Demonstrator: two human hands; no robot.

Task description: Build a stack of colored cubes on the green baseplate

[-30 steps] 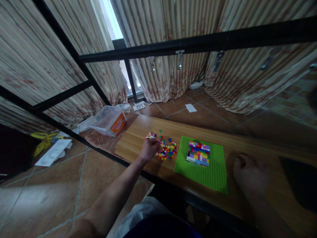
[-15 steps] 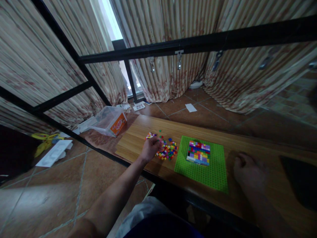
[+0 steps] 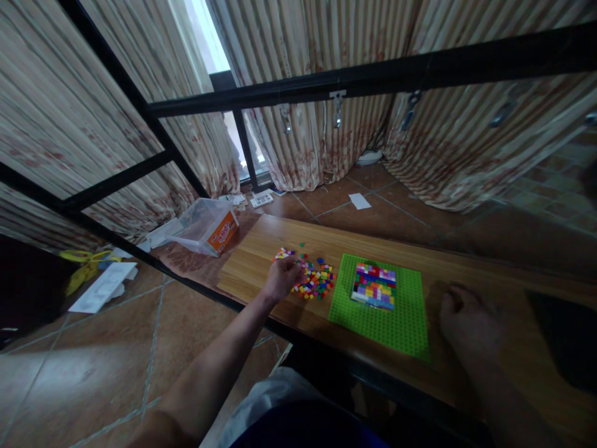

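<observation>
My left hand (image 3: 282, 279) is over the left side of a pile of small toy bricks (image 3: 319, 285) in many colours. Its thumb and fingers are pinched together, and whatever may be between them is too small to make out. To the right of the pile lies a green studded baseplate (image 3: 387, 333). A rectangular block of built-up coloured bricks (image 3: 374, 286) stands on its upper middle part. My right hand (image 3: 471, 323) rests on the table beyond the baseplate's right edge, fingers curled in, with nothing visible in them. It is in shadow and somewhat blurred.
The wooden table (image 3: 252, 249) has a dark flat object (image 3: 564, 336) at its right end. A clear plastic box (image 3: 200, 227) with an orange label stands past the left end. A black metal frame bar (image 3: 289, 93) with hanging clips crosses above. Paper (image 3: 359, 201) lies on the tiled floor.
My left hand stays at the brick pile with its fingers pinched, shifting only very slightly. My right hand and the baseplate look the same.
</observation>
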